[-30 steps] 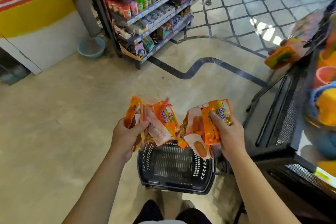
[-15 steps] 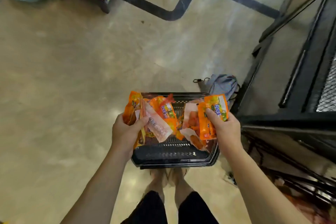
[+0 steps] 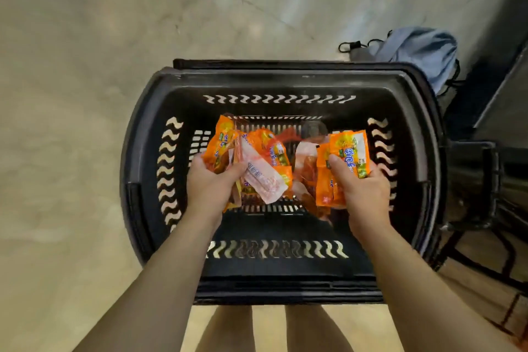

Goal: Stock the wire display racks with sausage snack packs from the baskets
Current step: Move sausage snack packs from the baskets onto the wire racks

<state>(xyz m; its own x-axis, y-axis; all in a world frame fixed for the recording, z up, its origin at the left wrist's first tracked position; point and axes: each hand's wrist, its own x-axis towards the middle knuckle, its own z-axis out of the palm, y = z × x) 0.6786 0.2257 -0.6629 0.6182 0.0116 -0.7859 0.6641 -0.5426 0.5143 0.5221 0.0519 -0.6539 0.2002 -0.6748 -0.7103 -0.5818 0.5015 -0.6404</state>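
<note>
Hands reach down over black basket (image 3: 280, 83); left hand (image 3: 210, 184) and right hand (image 3: 361, 190) each grip sausage packs (image 3: 347, 151).

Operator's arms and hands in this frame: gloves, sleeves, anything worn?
Nothing worn that shows. Left hand and right hand have no gloves, rings, watch or wristbands. Left forearm and right forearm are uncovered to the frame edge, with no sleeves in view.

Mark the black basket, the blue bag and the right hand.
black basket (image 3: 285, 80): head view, far rim.
blue bag (image 3: 423, 50): head view, middle of the fabric.
right hand (image 3: 363, 194): head view, back of the hand.
</note>
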